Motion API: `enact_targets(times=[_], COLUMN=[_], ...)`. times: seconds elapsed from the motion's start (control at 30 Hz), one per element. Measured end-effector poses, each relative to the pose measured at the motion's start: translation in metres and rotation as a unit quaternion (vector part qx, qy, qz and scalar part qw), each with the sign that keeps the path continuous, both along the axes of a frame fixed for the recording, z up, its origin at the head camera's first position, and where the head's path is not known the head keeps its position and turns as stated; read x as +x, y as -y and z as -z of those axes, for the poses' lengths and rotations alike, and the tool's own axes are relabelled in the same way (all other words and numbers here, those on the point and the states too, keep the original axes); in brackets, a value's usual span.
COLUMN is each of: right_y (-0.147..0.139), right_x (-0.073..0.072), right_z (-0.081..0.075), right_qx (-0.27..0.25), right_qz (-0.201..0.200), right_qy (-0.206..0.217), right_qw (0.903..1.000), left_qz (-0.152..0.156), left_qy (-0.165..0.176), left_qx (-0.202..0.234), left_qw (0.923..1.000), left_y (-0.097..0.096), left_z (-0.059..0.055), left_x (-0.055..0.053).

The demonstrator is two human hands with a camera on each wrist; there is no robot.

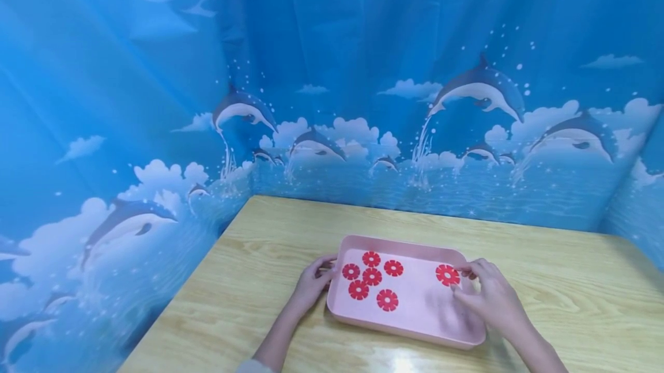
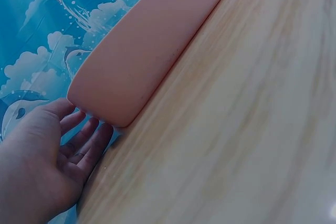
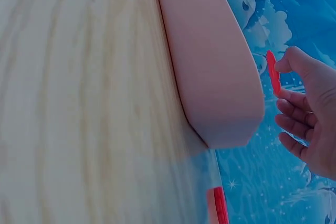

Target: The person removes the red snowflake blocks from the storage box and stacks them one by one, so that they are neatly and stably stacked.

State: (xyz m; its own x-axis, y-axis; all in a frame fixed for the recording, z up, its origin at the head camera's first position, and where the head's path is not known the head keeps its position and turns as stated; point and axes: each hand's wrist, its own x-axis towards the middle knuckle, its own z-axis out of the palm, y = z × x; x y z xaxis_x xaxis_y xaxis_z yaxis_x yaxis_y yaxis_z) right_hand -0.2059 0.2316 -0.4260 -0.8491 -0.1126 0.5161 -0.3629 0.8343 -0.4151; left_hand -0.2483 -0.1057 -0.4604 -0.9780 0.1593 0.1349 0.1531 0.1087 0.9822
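Disc: red, flat, round, notched around its rim, with a small hole at its centre. I locate it over the right-hand end of the tray, off the tray floor. Right hand: clamped on the disc, thumb on one side and index finger on the other; the remaining fingers are loosely bent and apart from it. My right wrist view shows the disc edge-on as a thin, slightly ridged strip, clear of the tray's rim.

Left hand: fingers relaxed and lightly bent, tips touching the outer wall at the tray's left end; they do not reach over the rim. A pale sleeve covers that forearm at the lower edge of my head view.

Tray: pink, smooth, rectangular, with rounded corners and a low wall. Six discs of the same form lie flat on its floor, grouped toward the left; some sit edge to edge.

Table: pale yellow, wood-grained, with a bright reflection near its front. Backdrop: blue sheeting, lightly creased, printed with dolphins, clouds and water.
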Motion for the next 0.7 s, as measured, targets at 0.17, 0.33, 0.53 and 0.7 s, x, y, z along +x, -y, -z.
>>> enact_targets(times=[0.17, 0.33, 0.53, 0.7], right_y=[-0.014, -0.028, -0.044, -0.056], right_x=[0.003, 0.006, 0.01, 0.011], right_z=[-0.001, 0.0, 0.003, 0.005], right_qx=[-0.003, -0.003, 0.0, 0.0], right_qz=[0.007, 0.024, 0.042, 0.054], right_qy=[-0.003, 0.011, 0.019, 0.011], right_qw=[1.0, 0.9996, 0.9989, 0.9985], left_qz=[-0.001, 0.0, 0.003, 0.003], left_qy=[0.002, -0.001, -0.004, 0.002], left_qx=[-0.001, -0.001, -0.001, -0.001], left_qw=[1.0, 1.0, 1.0, 1.0], left_y=[0.0, 0.0, 0.0, 0.0], left_z=[0.001, 0.001, 0.0, -0.002], left_x=[0.0, 0.0, 0.001, 0.002])
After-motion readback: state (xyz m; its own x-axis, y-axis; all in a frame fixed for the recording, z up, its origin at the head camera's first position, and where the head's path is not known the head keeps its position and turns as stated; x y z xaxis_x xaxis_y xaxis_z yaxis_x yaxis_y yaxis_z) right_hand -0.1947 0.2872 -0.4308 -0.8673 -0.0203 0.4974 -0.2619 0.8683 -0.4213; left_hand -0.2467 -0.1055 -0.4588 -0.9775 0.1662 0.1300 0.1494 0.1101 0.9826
